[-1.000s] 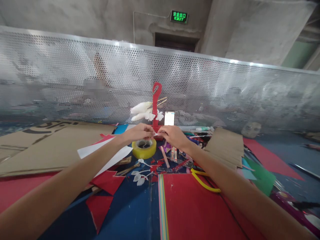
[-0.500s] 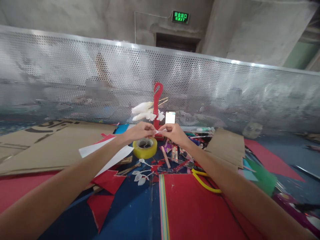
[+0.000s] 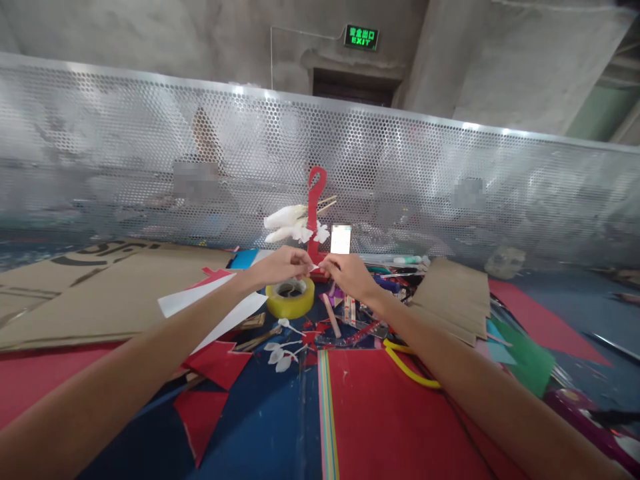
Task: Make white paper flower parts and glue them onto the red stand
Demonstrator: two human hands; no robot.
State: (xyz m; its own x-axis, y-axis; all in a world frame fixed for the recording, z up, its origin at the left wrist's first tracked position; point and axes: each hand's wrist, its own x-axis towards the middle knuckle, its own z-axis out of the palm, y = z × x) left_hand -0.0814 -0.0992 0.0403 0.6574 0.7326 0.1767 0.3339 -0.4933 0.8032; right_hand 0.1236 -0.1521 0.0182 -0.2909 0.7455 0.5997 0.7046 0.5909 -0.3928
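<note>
Both my arms reach forward over a cluttered craft table. My left hand point(image 3: 280, 265) and my right hand point(image 3: 347, 273) meet fingertip to fingertip, both pinching a small white paper piece point(image 3: 313, 267) between them. Just behind the hands stands a red paper figure point(image 3: 315, 207) with white petal shapes point(image 3: 286, 223) stuck to it. A roll of yellow tape point(image 3: 291, 296) lies right below my left hand. White paper flowers on stems point(image 3: 281, 352) lie nearer to me on the blue surface.
Red paper sheets point(image 3: 395, 413) and scraps cover the near table, with yellow-handled scissors point(image 3: 407, 368) on them. Cardboard point(image 3: 95, 287) lies at the left, more cardboard point(image 3: 453, 293) at the right. A phone point(image 3: 341, 239) stands behind. A perforated metal screen point(image 3: 450, 180) closes the far edge.
The hands have stayed together on the white piece, shifting only slightly. The camera view drifted a little.
</note>
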